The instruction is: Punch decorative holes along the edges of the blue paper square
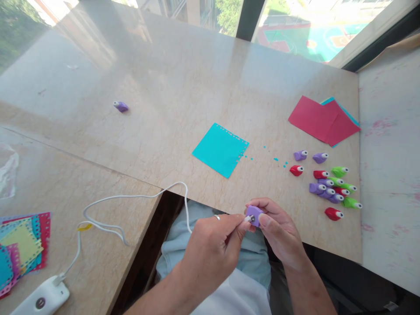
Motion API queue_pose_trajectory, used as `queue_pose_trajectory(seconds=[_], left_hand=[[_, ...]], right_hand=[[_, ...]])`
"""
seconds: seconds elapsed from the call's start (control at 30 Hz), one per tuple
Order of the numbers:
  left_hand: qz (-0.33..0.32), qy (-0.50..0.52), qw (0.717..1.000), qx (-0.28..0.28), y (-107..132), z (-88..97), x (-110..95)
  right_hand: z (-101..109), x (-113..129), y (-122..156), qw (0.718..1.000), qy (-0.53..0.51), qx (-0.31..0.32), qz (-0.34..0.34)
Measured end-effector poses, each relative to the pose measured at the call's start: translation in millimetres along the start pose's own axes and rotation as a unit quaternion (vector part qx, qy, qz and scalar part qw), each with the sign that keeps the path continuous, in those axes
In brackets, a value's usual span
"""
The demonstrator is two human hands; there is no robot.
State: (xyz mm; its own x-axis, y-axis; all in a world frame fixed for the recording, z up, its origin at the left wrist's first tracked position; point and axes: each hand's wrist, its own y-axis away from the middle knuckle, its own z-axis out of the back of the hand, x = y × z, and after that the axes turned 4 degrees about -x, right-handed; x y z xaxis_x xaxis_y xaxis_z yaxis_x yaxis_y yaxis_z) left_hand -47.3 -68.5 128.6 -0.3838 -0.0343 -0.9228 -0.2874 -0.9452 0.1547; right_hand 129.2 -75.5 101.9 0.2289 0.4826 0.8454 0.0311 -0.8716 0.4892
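Note:
My right hand (278, 229) grips a small purple paper punch (254, 214) just off the near table edge, over my lap. My left hand (216, 245) is closed in a pinch at the punch's underside, on a small white part. A ring shows on one left finger. On the marble table (170, 92) beyond lies a teal paper square (220, 149) with a row of holes punched along its top and right edges. Tiny teal paper bits (275, 159) trail to its right.
A cluster of several purple, red and green punches (331, 186) sits at the right. Red and teal sheets (323, 120) lie behind it. One lone purple punch (121, 106) is far left. A white cable (131, 205), a white charger (41, 299) and punched coloured papers (22, 247) occupy the lower left table.

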Motion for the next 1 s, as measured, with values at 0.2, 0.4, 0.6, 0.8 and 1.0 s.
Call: queue_pose_trajectory(seconds=[0.2, 0.4, 0.6, 0.8, 1.0], left_hand=[[0.030, -0.017, 0.999, 0.024, -2, 1.9, -1], [0.075, -0.002, 0.997, 0.034, -5, 2.7, -2], [0.157, 0.099, 0.981, 0.056, -10, 3.5, -3], [0.195, 0.157, 0.968, 0.032, -8, 0.7, -8], [0.180, 0.131, 0.974, 0.036, -4, 1.6, -7]], right_hand=[[3, -4, 1, 1.000, 0.018, -0.007, -0.002], [7, -8, 2, 0.999, 0.042, 0.010, 0.017], [7, -11, 4, 0.996, 0.073, -0.007, 0.053], [3, -19, 1, 0.998, 0.031, -0.003, 0.057], [2, -23, 1, 0.999, -0.033, 0.016, 0.026]])
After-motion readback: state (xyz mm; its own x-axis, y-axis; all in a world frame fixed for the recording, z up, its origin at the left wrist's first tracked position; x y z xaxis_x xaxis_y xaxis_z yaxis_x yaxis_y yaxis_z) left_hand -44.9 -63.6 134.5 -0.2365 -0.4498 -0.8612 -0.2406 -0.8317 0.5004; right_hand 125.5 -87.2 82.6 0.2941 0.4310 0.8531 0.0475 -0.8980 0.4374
